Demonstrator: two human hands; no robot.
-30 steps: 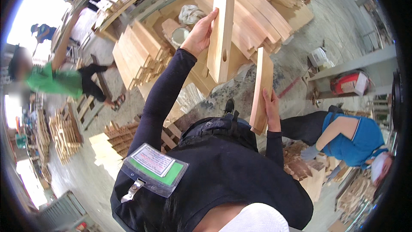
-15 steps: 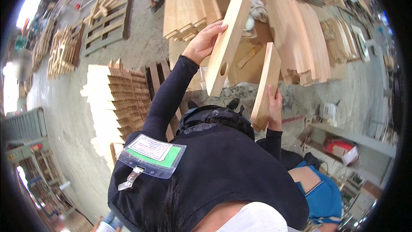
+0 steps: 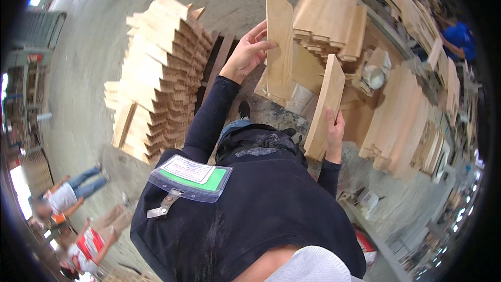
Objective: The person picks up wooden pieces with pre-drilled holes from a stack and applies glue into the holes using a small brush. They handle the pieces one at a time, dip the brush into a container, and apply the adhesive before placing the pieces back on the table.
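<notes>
In my left hand is a pale wooden board, gripped at its left edge between thumb and fingers. It stands nearly upright, its broad plain face toward me; no hole shows on this face. My right hand grips a second wooden board low on its right side, with the thumb along it. That board tilts, its upper end leaning right. The two boards are apart, both held in the air in front of my body.
A tall zigzag stack of wooden pieces stands at left beside a dark slatted pallet. More boards lie piled ahead, with another pile at right. Two people are at lower left; a person in blue is far right.
The view has turned left, bringing the zigzag stack closer to the middle. The left-hand board has rotated: a plain broad face replaces the face with a hole. Both hands still hold their boards.
</notes>
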